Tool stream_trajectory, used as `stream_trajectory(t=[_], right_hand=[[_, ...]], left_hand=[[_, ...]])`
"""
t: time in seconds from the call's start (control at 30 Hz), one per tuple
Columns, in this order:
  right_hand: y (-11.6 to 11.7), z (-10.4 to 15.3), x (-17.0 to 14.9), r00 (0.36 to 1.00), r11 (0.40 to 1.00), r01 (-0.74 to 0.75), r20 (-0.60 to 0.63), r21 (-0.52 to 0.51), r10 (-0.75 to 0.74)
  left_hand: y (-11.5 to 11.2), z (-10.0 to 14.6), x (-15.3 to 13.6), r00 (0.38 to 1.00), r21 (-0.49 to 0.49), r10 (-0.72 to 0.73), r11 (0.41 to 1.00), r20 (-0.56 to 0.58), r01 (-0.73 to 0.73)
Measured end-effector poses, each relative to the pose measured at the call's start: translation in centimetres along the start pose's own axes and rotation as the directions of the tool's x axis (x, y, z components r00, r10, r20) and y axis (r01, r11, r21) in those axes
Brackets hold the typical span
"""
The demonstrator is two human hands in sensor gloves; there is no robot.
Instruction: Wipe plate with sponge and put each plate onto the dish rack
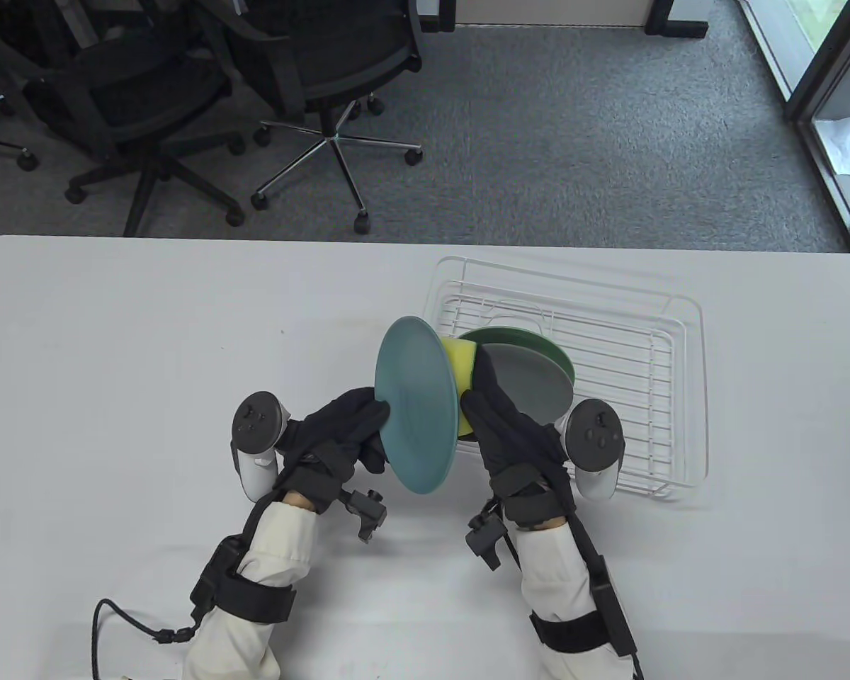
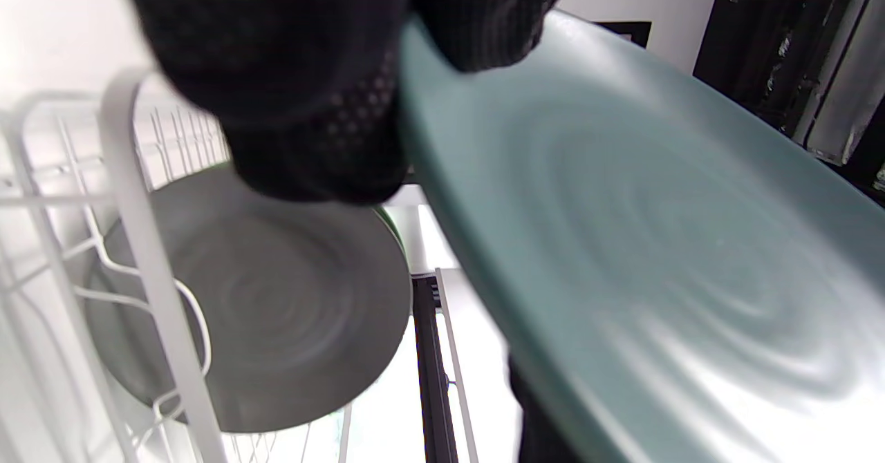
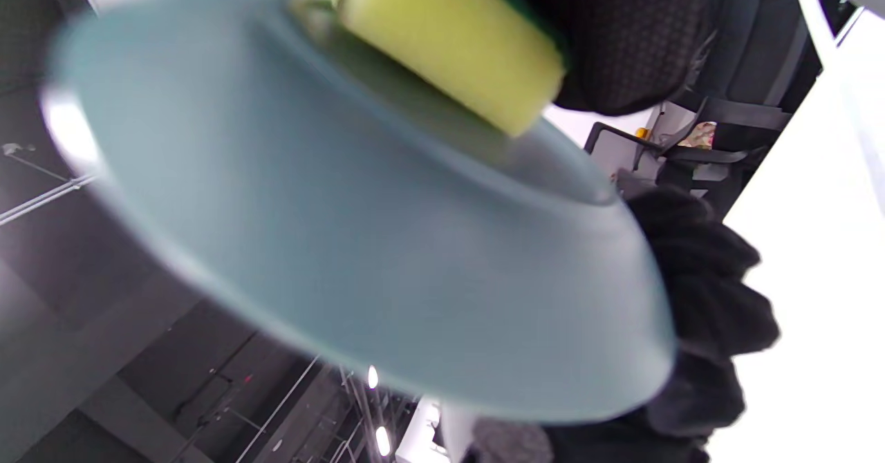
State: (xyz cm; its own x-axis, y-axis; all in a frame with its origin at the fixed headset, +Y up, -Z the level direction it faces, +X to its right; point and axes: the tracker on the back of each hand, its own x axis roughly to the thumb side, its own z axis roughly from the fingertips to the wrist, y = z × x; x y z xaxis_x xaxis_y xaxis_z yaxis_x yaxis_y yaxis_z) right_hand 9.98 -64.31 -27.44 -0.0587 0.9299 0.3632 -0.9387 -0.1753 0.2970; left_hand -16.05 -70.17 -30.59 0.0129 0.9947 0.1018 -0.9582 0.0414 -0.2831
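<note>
**Q:** What is being held, and where?

**A:** The left hand (image 1: pixel 347 432) pinches the rim of a teal plate (image 1: pixel 416 405), holding it on edge above the white table (image 1: pixel 113 354), just in front of the dish rack (image 1: pixel 673 368). The right hand (image 1: pixel 506 432) grips a yellow sponge (image 1: pixel 460 361) and presses it against the plate's far face.

**Q:** How would the plate likely handle?

**A:** It looks stiff, smooth and thin, probably light plastic or melamine, since one hand carries it by the edge. The glossy surface could be slippery, so the rim is the sensible place to hold, fingers on one face and thumb on the other. The sponge looks soft and squashes a little under the fingers.

**Q:** How many of each thing are there?

**A:** Three plates show: the teal one in hand, plus a grey plate (image 1: pixel 528 382) lying on a green plate (image 1: pixel 538 343) in the rack. One sponge, one wire rack. Two office chairs (image 1: pixel 184 92) stand on the carpet beyond the table.

**Q:** Are any more plates waiting?

**A:** None can be seen on the table.
</note>
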Motion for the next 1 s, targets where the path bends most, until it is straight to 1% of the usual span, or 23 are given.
stream_trajectory(t=[0.1, 0.17, 0.27, 0.37, 0.43, 0.5, 0.57, 0.73, 0.77, 0.87, 1.0], right_hand=[[0.4, -0.2, -0.6, 0.999, 0.999, -0.035, -0.013, 0.003, 0.035], [0.8, -0.3, -1.1, 0.999, 0.999, -0.034, -0.030, 0.014, 0.035], [1.4, -0.5, -1.7, 0.998, 0.999, -0.010, -0.066, 0.039, 0.012], [1.7, -0.7, -1.9, 0.995, 0.990, 0.076, -0.080, 0.122, -0.067], [1.5, -0.6, -1.6, 0.988, 0.977, 0.144, -0.073, 0.157, -0.134], [0.9, -0.4, -0.7, 0.981, 0.967, 0.194, -0.039, 0.166, -0.190], [0.1, -0.1, 0.2, 0.980, 0.968, 0.195, 0.005, 0.158, -0.198], [-2.2, 0.8, 1.9, 0.968, 0.970, 0.222, 0.096, 0.099, -0.231], [-2.6, 0.9, 2.0, 0.964, 0.968, 0.233, 0.109, 0.090, -0.243], [-4.1, 1.5, 2.3, 0.948, 0.959, 0.279, 0.145, 0.053, -0.284], [-5.9, 2.1, 2.3, 0.937, 0.952, 0.307, 0.178, -0.005, -0.302]], left_hand=[[-0.6, 0.2, 0.7, 1.000, -0.017, 0.014, 1.000, 0.025, -0.013], [-0.7, 0.4, 1.2, 0.999, -0.006, 0.031, 0.999, 0.042, -0.031], [-0.4, 0.7, 1.6, 0.997, 0.074, 0.045, 0.996, 0.055, -0.049], [0.5, 1.0, 1.8, 0.995, 0.133, 0.075, 0.988, 0.067, -0.083], [1.3, 1.1, 1.7, 0.993, 0.185, 0.080, 0.978, 0.081, -0.094], [2.4, 1.1, 1.5, 0.994, 0.239, 0.073, 0.967, 0.081, -0.090], [3.3, 1.1, 1.2, 0.995, 0.277, 0.048, 0.958, 0.082, -0.069], [4.8, 0.9, 0.3, 0.997, 0.342, -0.017, 0.940, 0.076, -0.010], [4.9, 0.8, 0.2, 0.996, 0.343, -0.033, 0.939, 0.077, 0.004], [4.7, 0.4, 0.0, 0.981, 0.330, -0.138, 0.940, 0.135, 0.086], [3.5, -0.4, 0.4, 0.949, 0.303, -0.280, 0.926, 0.148, 0.226]])
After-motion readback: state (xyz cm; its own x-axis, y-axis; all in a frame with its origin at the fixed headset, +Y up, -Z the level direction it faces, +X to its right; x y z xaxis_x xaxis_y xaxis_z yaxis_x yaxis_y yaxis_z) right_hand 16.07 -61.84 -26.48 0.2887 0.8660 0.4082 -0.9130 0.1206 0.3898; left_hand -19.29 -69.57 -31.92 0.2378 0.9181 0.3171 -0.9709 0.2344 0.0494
